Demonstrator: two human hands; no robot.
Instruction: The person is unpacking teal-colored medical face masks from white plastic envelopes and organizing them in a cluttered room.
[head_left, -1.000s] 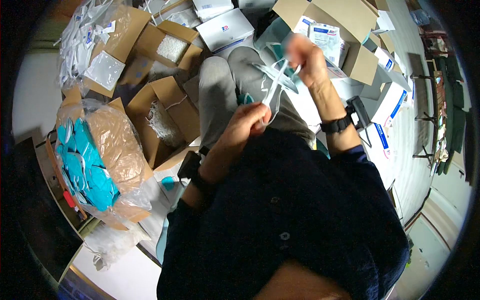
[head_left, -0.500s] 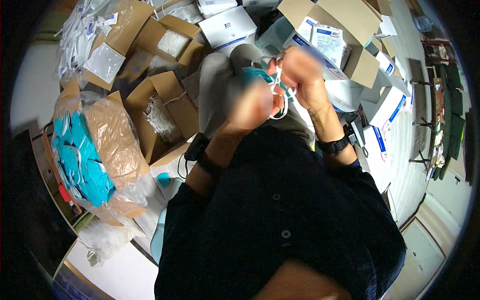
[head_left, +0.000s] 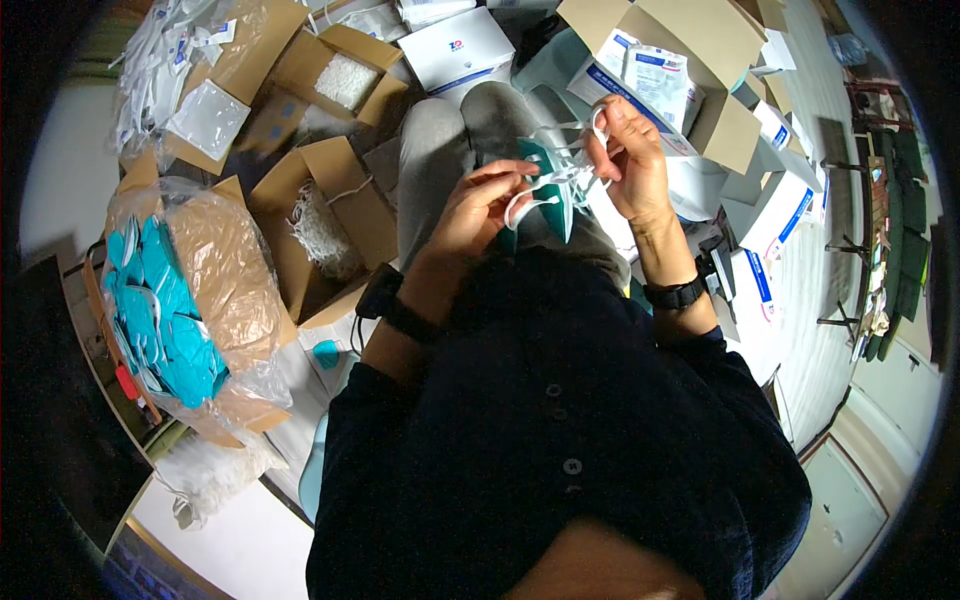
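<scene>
Right hand (head_left: 632, 155) holds white straps (head_left: 569, 176); left hand (head_left: 478, 204) — beside teal mask (head_left: 559, 214)

It seemed an indoor packing workspace: open cardboard boxes (head_left: 337, 163) crowded around a seated person (head_left: 560, 380), clear plastic (head_left: 232, 285) held teal folded masks (head_left: 165, 310) at left, and white packets (head_left: 660, 82) stood in a carton (head_left: 726, 132) at right.

Bright overall, but the shirt (head_left: 560, 350) seems underexposed, and edges bow into black.
</scene>
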